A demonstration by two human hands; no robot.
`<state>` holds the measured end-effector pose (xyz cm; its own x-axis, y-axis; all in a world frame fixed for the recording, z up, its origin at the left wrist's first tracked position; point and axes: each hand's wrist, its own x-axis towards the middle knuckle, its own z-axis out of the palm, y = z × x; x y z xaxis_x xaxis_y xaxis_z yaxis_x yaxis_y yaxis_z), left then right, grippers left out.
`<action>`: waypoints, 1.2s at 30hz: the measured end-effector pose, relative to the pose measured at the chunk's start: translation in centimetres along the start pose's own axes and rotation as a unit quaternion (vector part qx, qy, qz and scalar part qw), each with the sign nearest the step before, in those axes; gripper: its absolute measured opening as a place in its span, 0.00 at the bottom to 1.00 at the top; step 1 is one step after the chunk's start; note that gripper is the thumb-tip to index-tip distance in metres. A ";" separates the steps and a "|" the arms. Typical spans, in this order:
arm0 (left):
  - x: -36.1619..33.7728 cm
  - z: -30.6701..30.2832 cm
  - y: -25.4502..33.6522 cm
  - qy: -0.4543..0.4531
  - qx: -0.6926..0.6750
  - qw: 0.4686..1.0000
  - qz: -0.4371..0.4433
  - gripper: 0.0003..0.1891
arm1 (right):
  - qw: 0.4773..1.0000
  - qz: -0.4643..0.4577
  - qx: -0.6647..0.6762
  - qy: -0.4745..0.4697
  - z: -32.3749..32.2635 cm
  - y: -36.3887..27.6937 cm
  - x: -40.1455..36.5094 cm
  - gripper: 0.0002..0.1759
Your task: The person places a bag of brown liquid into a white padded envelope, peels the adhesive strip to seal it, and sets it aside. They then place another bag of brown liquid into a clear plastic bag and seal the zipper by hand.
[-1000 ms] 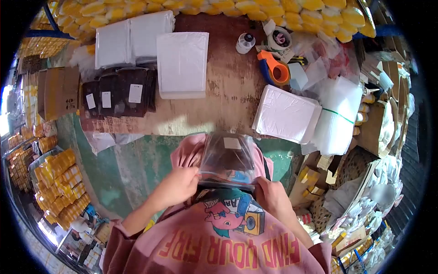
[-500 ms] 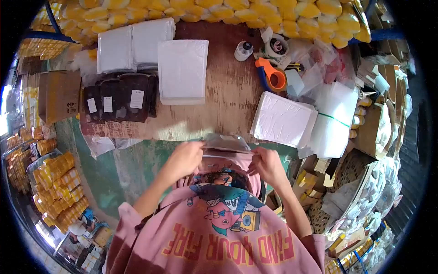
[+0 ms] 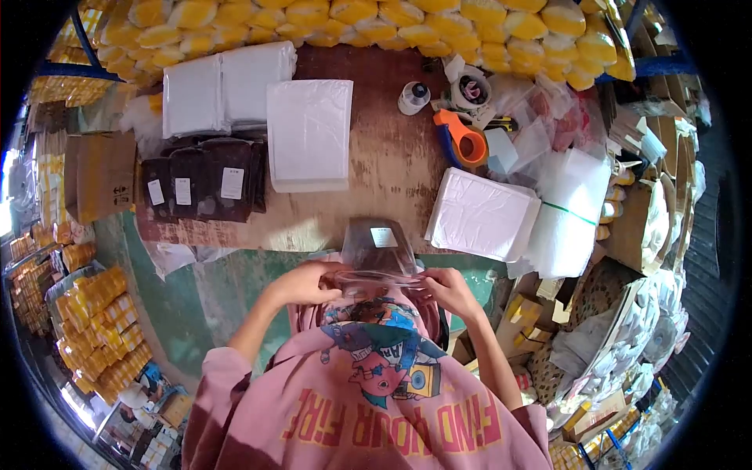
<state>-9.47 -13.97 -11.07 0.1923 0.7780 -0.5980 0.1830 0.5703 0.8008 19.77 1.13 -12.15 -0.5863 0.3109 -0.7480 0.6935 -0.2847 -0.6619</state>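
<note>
Clear pouch point(image 3: 378, 247), dark packets point(image 3: 205, 178), possibly padded envelopes point(image 3: 309, 133)

The table point(image 3: 392, 168) bears dark pouches point(image 3: 205, 188), white bags point(image 3: 309, 133) and a tape dispenser point(image 3: 464, 141).

Both hands were at the near edge of the table point(image 3: 392, 168), my left hand point(image 3: 301, 283) and right hand point(image 3: 444, 287) pinching the clear pouch point(image 3: 377, 249). Straight ahead, bare wood ran up the middle: an open lane. On the left, the white bag stack point(image 3: 309, 133) and the dark pouches point(image 3: 205, 178) blocked the way. On the right, another white stack point(image 3: 482, 213) crowded in near my right hand, with the orange tape dispenser point(image 3: 464, 141) behind it. Yellow packs point(image 3: 352, 14) walled off the far edge.
</note>
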 end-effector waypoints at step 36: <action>4.5 -0.7 -1.5 0.058 0.055 0.982 0.172 0.13 | 0.964 -0.263 -0.014 -0.025 -1.7 0.9 3.6 0.14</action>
<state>-9.57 -11.11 -14.96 0.1511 0.9480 -0.2800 0.2315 0.2414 0.9424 18.99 3.53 -15.39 -0.8794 0.3607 -0.3107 0.3051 -0.0740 -0.9494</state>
